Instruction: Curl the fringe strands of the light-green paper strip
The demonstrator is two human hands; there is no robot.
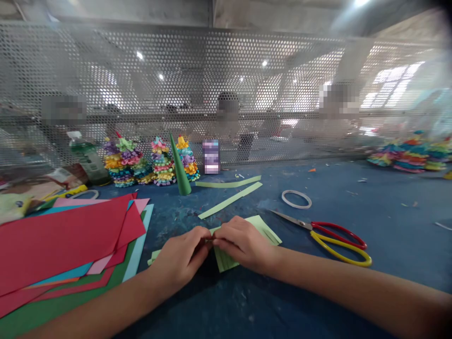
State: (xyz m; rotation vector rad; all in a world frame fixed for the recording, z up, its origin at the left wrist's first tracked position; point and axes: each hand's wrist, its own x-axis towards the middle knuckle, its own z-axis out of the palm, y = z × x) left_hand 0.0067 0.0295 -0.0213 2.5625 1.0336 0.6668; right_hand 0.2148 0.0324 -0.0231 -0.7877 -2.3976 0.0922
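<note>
My left hand (180,259) and my right hand (243,242) meet at the middle of the blue work table (370,268). Their fingertips pinch a folded sheet of light green paper (261,226), and part of it is hidden under my fingers. Beyond my hands lie a light green paper strip (229,201) and a narrower, curled one (228,182). To the right of my right hand rest red-and-yellow-handled scissors (335,240), closed and untouched. A dark green paper cone (180,169) stands further ahead.
A stack of red, pink, blue and green card (63,240) lies to my left. Paper-curl trees (123,160) and a clear tape roll (296,199) sit ahead, with a bottle (88,160) behind. A perforated metal screen (176,70) stands beyond, with people behind it.
</note>
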